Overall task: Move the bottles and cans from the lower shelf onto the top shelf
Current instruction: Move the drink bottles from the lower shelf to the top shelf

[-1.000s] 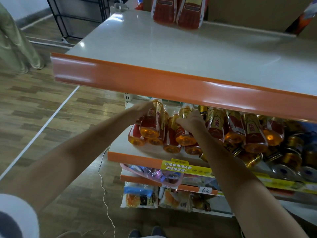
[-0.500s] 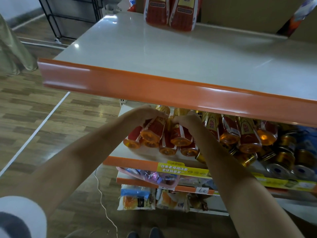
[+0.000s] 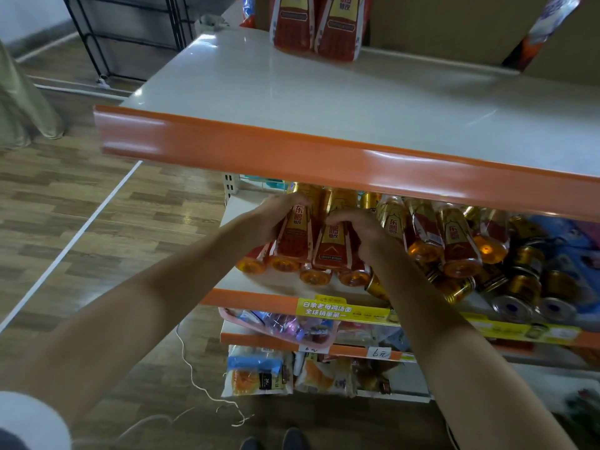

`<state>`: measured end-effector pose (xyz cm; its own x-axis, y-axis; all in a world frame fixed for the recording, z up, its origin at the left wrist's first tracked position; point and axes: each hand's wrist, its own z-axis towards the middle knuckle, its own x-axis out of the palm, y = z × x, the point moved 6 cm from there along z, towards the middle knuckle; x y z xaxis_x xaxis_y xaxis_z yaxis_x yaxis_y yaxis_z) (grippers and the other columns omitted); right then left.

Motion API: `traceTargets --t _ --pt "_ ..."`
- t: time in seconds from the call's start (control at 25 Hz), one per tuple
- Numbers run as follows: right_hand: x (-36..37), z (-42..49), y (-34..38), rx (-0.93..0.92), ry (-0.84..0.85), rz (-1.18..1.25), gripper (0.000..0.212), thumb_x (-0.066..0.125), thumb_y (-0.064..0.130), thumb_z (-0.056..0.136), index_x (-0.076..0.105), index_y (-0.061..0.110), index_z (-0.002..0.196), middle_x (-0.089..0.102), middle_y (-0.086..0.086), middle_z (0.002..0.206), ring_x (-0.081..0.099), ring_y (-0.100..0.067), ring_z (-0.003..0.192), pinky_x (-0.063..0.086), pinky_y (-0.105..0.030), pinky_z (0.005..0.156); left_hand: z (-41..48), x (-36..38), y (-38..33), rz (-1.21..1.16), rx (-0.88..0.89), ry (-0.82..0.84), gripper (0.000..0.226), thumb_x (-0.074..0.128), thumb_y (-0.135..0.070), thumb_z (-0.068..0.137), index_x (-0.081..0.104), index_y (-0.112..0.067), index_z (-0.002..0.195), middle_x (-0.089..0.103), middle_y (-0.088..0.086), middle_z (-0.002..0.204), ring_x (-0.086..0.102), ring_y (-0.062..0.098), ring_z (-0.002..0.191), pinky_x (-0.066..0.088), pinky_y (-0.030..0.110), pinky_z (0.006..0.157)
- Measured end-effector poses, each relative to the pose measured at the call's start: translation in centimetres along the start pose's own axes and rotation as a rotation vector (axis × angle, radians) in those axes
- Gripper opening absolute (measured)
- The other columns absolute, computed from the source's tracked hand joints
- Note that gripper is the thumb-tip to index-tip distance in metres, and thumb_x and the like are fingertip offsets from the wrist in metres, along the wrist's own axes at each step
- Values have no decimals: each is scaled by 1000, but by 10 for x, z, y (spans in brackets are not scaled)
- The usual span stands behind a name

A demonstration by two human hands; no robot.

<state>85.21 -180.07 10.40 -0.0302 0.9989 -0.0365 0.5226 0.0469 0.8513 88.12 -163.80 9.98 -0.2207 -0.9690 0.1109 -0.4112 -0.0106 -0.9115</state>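
Observation:
Several amber drink bottles with red labels lie on their sides on the lower shelf (image 3: 259, 295), bases toward me, and gold cans (image 3: 522, 280) are piled to their right. My left hand (image 3: 276, 219) grips one bottle (image 3: 293, 238) from its left side. My right hand (image 3: 360, 230) curls over the bottle beside it (image 3: 331, 251). Both held bottles are at the left of the pile, under the top shelf's orange edge (image 3: 292, 151). On the white top shelf two of the same bottles (image 3: 319, 24) stand at the back.
The top shelf's white surface (image 3: 389, 102) stretches right of the standing bottles, with a cardboard wall behind. Snack packets (image 3: 259, 371) fill the shelves below. A black wire rack (image 3: 130, 34) stands at the far left on the wooden floor; a white cord trails near my feet.
Both hands have closed further round the two bottles and tilted them, labels now showing. The camera has shifted slightly; the shelf sits more to the right in view.

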Motion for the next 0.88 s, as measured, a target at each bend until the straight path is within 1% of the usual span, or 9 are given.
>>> traceTargets --t 0.12,0.24,0.36,0.4,0.48,0.6,0.72,0.8,0.88 --pt "11 -16 1 -89 121 78 12 75 9 80 69 10 90 75 -9 88 75 -26 78 60 -38 74 -18 -1 3 -27 53 4 41 73 -35 82 64 -12 115 73 15 106 72 33 97 55 52 89" --pt "15 -26 -7 -191 142 5 29 83 15 74 71 14 100 76 -10 99 73 -30 92 59 -38 78 -38 -1 12 -57 108 28 32 72 -30 85 62 -12 110 73 13 101 72 31 94 58 47 82" --pt "19 -36 -16 -265 116 -42 37 86 15 69 71 15 103 75 -12 102 72 -32 95 58 -42 82 -58 -2 17 -79 139 105 32 69 -23 85 61 -7 111 73 14 98 71 35 94 58 48 81" --pt "22 -41 -17 -284 118 -53 37 85 13 68 71 14 102 75 -14 102 72 -33 95 57 -44 84 -65 -2 16 -85 150 127 28 67 -18 87 61 -6 112 73 13 96 71 34 92 59 45 77" --pt "25 -51 -16 -333 134 -37 31 82 2 71 71 15 98 75 -15 98 73 -33 91 57 -41 80 -82 -1 14 -75 174 152 17 60 -9 92 60 -8 110 73 10 91 72 27 85 60 37 67" --pt "29 -69 -11 -392 197 -30 36 83 1 66 71 16 97 74 -16 100 72 -34 92 58 -37 75 -103 1 9 -45 177 166 27 58 -5 92 55 -5 119 69 15 102 72 27 89 59 37 69" --pt "24 -94 -7 -443 227 -65 34 80 -3 71 70 16 97 74 -15 102 72 -31 94 58 -40 80 -123 10 6 -77 214 194 36 60 -5 89 53 -5 124 67 15 107 69 30 97 59 42 76" --pt "15 -110 -7 -480 272 -71 32 77 -3 75 73 18 98 75 -13 102 72 -29 96 58 -42 84 -138 23 5 -126 228 209 37 61 -8 90 53 -7 126 68 15 109 69 31 101 58 41 77" --pt "4 -132 -7 -516 322 -60 33 77 -1 76 74 21 100 76 -6 102 72 -24 98 58 -34 82 -152 41 3 -135 244 240 42 60 -11 92 50 -4 131 65 18 116 67 32 106 58 40 78"
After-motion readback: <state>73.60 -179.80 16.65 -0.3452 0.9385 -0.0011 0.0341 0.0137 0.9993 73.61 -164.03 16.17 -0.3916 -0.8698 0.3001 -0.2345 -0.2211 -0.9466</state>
